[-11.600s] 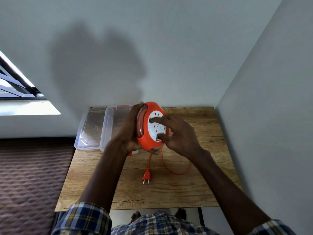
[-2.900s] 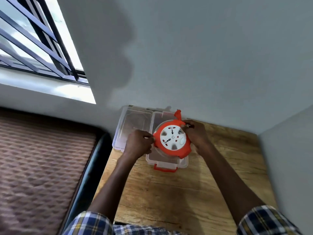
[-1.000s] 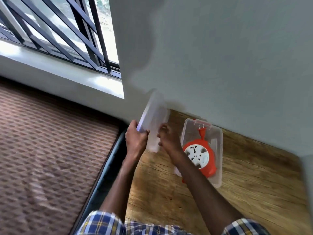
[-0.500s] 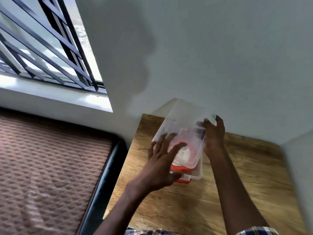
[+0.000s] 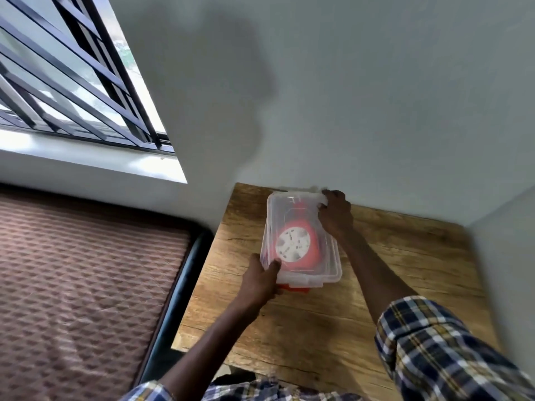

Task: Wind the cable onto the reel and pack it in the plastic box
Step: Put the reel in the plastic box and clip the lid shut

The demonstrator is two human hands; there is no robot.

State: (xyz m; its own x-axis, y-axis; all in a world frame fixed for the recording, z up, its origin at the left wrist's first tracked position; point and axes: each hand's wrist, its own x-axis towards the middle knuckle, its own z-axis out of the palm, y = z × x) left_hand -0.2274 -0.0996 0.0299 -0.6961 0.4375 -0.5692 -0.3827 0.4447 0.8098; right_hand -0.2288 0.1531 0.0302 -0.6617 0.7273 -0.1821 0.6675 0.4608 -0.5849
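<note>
Wooden table: both hands grip lid corners over reel.

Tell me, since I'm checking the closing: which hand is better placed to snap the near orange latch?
Left. The left hand grips the lid at the near corner beside the orange latch; the right hand holds the far corner.

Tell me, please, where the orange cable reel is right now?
In the head view, the cable reel lies flat inside the plastic box under its clear lid, at the wooden table's far left corner by the wall.
</note>
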